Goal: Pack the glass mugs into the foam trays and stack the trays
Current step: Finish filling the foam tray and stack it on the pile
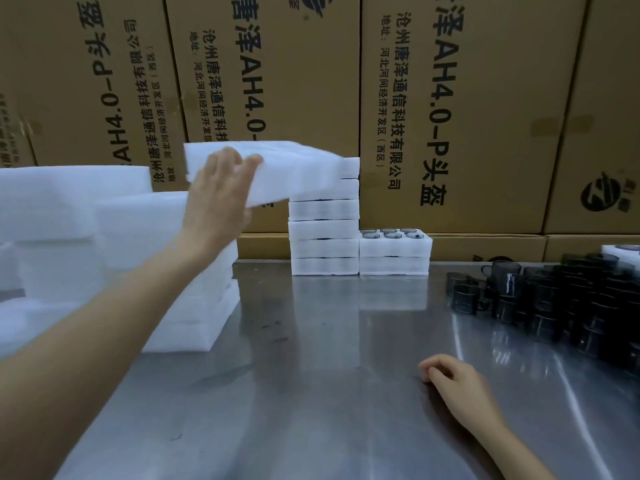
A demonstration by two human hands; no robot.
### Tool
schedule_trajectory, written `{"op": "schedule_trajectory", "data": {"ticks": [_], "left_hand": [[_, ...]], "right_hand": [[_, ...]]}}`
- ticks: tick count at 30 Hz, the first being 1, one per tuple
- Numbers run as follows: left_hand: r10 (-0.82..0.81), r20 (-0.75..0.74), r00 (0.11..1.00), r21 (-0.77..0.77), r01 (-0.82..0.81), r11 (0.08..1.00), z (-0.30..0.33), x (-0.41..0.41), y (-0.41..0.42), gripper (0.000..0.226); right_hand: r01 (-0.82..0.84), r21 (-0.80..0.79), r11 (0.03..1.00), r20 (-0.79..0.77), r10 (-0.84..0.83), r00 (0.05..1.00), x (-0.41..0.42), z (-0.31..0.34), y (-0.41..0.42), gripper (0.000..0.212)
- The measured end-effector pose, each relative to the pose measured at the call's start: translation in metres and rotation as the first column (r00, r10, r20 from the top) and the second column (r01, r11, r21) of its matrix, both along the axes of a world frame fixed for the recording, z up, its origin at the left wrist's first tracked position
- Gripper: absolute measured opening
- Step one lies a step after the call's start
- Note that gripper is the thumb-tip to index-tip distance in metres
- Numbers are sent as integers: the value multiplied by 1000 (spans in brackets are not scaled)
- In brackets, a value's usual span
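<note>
Upper centre of the frame, the left hand (221,192) grips a white foam tray (277,171), long axis left-right, far end resting on the tray stack (323,230). The right hand (453,379) rests loosely curled, holding nothing, on the tabletop (311,375)

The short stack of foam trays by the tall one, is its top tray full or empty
Full, as far as shows: the top tray of the short stack has dark mug rims in each cell visible from this angle. No empty cell shows.
</note>
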State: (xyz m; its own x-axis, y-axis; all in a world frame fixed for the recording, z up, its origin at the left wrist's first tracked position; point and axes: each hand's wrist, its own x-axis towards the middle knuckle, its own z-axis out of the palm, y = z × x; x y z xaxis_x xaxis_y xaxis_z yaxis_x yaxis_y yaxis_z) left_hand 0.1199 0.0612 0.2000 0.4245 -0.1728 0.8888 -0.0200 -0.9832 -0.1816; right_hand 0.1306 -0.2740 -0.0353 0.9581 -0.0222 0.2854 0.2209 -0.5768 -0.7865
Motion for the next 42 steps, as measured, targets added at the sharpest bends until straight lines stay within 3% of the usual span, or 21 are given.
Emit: {"op": "schedule_trajectory", "data": {"ticks": [2, 5, 7, 10, 13, 17, 19, 22, 26, 28, 30, 36, 39, 42], "left_hand": [[-197, -6, 980, 19, 197, 980, -33, -11, -28, 63], [-401, -109, 909, 52, 408, 911, -104, -25, -61, 69], [-457, -223, 861, 44, 478, 877, -150, -30, -75, 79], [-518, -334, 788, -4, 548, 837, -197, -32, -89, 85], [-570, -342, 747, -109, 571, 814, -217, -36, -101, 78], [-642, -353, 680, -294, 571, 766, -228, -43, -105, 45], [-695, -304, 651, -479, 527, 702, -230, -46, -105, 30], [-714, -226, 663, -595, 487, 640, -229, -44, -107, 16], [-727, -172, 665, -637, 488, 597, -225, -41, -116, 22], [-745, -70, 663, -734, 472, 489, -222, -38, -124, 23], [-741, 15, 671, -822, 430, 373, -218, -34, -133, 19], [-763, 149, 628, -890, 421, 172, -214, -34, -152, 17], [-730, 226, 645, -887, 446, 120, -215, -36, -151, 13], [-714, 215, 666, -883, 445, 150, -219, -37, -149, 13]], "right_hand": [[-6, 212, 977, 25, 1, 1000, 3, 3, -1, 23], [37, 585, 810, -79, 12, 997, 7, 11, -12, 22], [77, 706, 704, -194, 88, 977, 11, 13, -27, 33], [69, 754, 653, -253, 193, 948, 13, 11, -46, 50], [39, 727, 685, -269, 232, 935, 10, 13, -51, 50], [45, 693, 719, -233, 165, 958, 1, 13, -47, 20], [10, 571, 821, -139, 85, 987, -5, 8, -47, 11], [1, 406, 914, -75, 33, 997, -9, 6, -46, 21], [-12, 379, 925, -36, 28, 999, -9, 9, -42, 21], [0, 389, 921, -25, 10, 1000, -11, 12, -38, 13], [32, 370, 928, -26, -24, 999, -13, 14, -39, 24], [172, 342, 924, -57, -163, 985, -13, 15, -61, 13], [262, 325, 909, -6, -275, 962, -10, 23, -76, 14], [377, 213, 901, 69, -399, 914, -3, 37, -96, 16]]}}
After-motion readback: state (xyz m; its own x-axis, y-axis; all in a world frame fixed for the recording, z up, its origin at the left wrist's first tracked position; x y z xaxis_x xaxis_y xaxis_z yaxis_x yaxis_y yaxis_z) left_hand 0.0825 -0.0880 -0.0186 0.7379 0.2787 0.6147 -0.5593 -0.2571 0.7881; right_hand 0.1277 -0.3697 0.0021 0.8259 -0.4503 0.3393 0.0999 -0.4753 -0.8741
